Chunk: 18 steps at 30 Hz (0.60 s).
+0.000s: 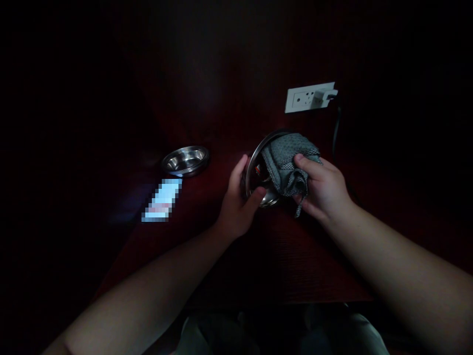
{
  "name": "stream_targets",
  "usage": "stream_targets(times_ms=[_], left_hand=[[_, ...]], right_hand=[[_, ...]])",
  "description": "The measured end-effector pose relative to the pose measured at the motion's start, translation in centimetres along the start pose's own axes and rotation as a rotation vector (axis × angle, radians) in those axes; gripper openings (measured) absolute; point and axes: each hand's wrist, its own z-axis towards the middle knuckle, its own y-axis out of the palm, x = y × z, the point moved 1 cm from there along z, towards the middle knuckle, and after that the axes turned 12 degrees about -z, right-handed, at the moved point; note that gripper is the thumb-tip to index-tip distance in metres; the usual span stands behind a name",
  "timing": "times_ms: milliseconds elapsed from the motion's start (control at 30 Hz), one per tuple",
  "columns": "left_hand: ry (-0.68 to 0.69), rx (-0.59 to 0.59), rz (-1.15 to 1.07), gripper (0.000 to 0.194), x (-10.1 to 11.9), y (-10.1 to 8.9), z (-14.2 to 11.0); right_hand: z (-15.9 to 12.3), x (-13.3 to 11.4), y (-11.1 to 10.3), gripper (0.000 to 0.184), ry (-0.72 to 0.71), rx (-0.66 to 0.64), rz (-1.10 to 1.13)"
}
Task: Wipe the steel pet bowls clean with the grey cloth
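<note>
My left hand point(240, 202) grips a shiny metal bowl point(253, 165) by its left side, thumb over the rim and fingers behind. The bowl is tipped on its side with its opening turned toward the right. My right hand point(325, 185) is closed on a grey checked cloth point(291, 153), thumb on top. The bunched cloth lies against the bowl's opening and covers much of its inside. A loose corner of the cloth hangs below my right fingers.
Metal bowls, seemingly stacked, point(185, 161) stand at the left on the dark red table point(207, 207). In front of them is a bright, pixelated phone-like screen point(162, 199). On the wall behind, a white socket plate point(301, 98) holds a plug point(325, 94) with a cable point(336, 130) hanging down.
</note>
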Motion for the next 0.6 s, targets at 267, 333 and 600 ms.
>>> stream_targets(times_ms=[267, 333, 600], left_hand=[[-0.041, 0.125, 0.016, 0.06, -0.4, -0.2, 0.4], [-0.068, 0.177, 0.022, 0.06, -0.6, -0.4, 0.5], [-0.153, 0.235, -0.008, 0.057, -0.7, -0.6, 0.7]], right_hand=[[1.6, 1.1, -1.0, 0.011, 0.017, 0.125, -0.01], [1.9, 1.3, -1.3, 0.01, 0.006, 0.12, -0.065], [0.9, -0.9, -2.5, 0.038, -0.71, 0.108, -0.84]])
